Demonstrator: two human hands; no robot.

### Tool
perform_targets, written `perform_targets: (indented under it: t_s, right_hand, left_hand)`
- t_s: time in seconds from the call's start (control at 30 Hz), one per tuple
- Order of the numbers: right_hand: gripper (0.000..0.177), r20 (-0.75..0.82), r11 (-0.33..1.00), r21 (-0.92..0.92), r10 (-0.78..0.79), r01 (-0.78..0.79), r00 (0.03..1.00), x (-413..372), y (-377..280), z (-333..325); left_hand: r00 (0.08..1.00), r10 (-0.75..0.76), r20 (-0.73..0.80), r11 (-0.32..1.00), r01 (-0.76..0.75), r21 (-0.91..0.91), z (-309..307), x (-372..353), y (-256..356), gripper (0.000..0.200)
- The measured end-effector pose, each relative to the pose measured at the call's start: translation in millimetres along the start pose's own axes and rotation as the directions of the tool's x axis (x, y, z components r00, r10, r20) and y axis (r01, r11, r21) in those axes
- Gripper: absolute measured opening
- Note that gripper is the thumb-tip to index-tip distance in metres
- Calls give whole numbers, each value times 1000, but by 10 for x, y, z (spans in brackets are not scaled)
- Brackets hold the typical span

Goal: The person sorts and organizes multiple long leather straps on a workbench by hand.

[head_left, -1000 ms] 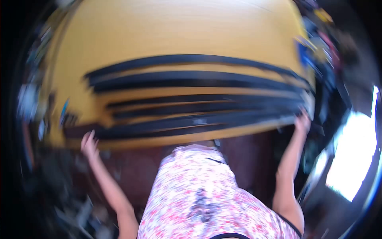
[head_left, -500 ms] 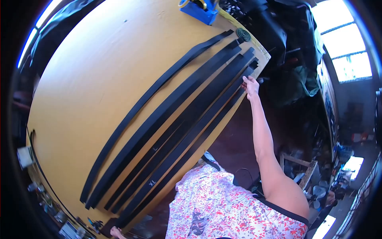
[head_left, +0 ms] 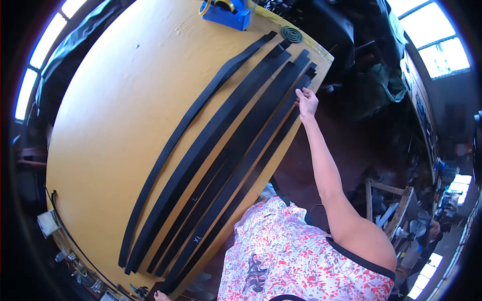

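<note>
Long black strips of flat material lie side by side along the table's near edge. One strip (head_left: 197, 238) bears a white "XL" mark; another strip (head_left: 194, 199) is marked "L". My right hand (head_left: 307, 103) is at the far upper end of the front strips, thumb and fingers pinched on the XL strip near its tip. At the lower end of that same strip, my left hand (head_left: 161, 296) is cut off by the frame's bottom; its fingers are at the strip's end, but their grip is mostly hidden. A narrower, wavy strip (head_left: 201, 103) lies farthest from me.
The yellow tabletop (head_left: 110, 110) spreads to the left. A blue tape dispenser (head_left: 226, 16) and a green coil (head_left: 291, 34) sit near its far corner. A thin black cord (head_left: 75, 242) runs along the left edge. At right stands a wooden frame (head_left: 399, 213) among clutter.
The view has shifted, so the table and strips appear moved. Both hands remain at the two ends of the XL strip, which still lies along the table edge.
</note>
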State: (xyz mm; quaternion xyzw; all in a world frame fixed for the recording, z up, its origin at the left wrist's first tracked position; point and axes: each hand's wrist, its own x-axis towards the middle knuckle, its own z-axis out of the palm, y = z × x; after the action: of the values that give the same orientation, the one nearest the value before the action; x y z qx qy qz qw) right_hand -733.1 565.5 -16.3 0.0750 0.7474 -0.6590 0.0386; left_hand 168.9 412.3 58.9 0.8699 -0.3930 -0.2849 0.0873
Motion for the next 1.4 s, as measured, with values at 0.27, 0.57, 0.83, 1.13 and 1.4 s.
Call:
perform_targets:
  t_s: [0.27, 0.57, 0.83, 1.13, 1.4]
  right_hand:
    - [30, -34, 997, 55, 59, -57, 998, -17, -7, -84]
    - [9, 0, 995, 45, -85, 85, 996, 495, -101, -569]
    - [22, 286, 814, -386, -342, 434, 895, 1224, -547, -788]
    - [23, 652, 753, -290, -297, 591, 698, 1701, -403, -571]
    - [20, 682, 842, -192, -254, 504, 685, 1775, -367, -589]
  left_hand:
    - [701, 624, -345, 777, -513, 364, 402, -201, 373, 22]
    - [130, 986, 106, 145, -979, -142, 1989, -2396, 2462, 12]
    - [-239, 960, 145, -152, -881, -449, 3678, -4170, 3704, 13]
    - [-192, 959, 209, -151, -969, -194, 5244, -5127, 4692, 23]
    - [-104, 938, 330, -87, -994, -66, 5350, -5290, 4811, 24]
